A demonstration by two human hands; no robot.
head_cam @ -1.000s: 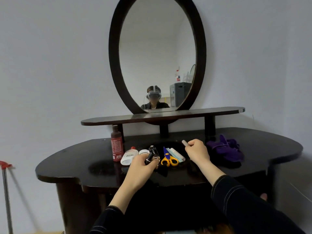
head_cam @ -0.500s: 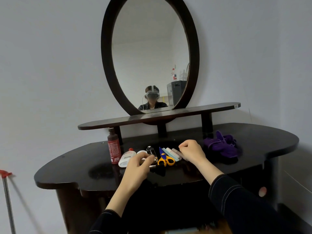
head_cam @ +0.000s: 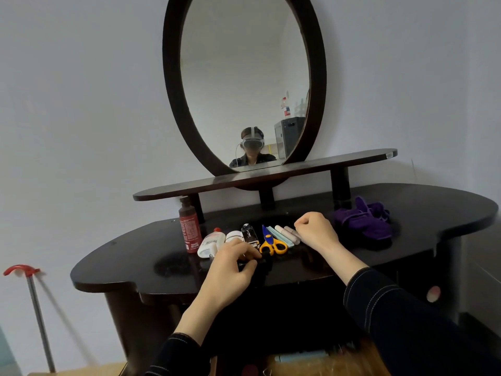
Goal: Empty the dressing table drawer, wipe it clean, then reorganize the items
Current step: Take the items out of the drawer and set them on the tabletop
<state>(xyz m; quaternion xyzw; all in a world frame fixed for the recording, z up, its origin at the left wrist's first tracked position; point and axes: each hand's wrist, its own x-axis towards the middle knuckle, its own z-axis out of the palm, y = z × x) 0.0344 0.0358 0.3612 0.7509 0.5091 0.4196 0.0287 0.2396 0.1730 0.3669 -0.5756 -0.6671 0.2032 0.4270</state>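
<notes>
Now on the table top: a row of small things lies on the dark dressing table (head_cam: 130, 256), near its front edge.
Row, left to right: a tall red bottle (head_cam: 189, 229) standing up, a white bottle (head_cam: 211, 243) lying down, a little white jar (head_cam: 234, 236), a small clear bottle (head_cam: 249, 232), yellow scissors (head_cam: 273, 243) with a blue blade, a pale blue tube (head_cam: 279, 236), a white tube (head_cam: 284, 231) and a pinkish tube (head_cam: 294, 235).
Purple cloth (head_cam: 363, 221): bunched up on the right of the table, apart from the row.
Drawer (head_cam: 311, 369): at the very bottom of the view, under the table's front edge. It is brown inside with a pale blue thing in it; most of it is hidden.
Room to move: bare dark table lies left of the red bottle and in front of the cloth. A low shelf (head_cam: 265, 177) and a big oval mirror (head_cam: 244, 77) stand close behind the row.
Left hand (head_cam: 233, 264): its fingers curl down in front of the jar and the clear bottle, over something dark. I cannot tell if it holds anything.
Right hand (head_cam: 315, 229): curled into a fist just right of the pinkish tube, with nothing seen in it.
Beside the table: a grey pole (head_cam: 38, 308) with a red top, off to the left.
</notes>
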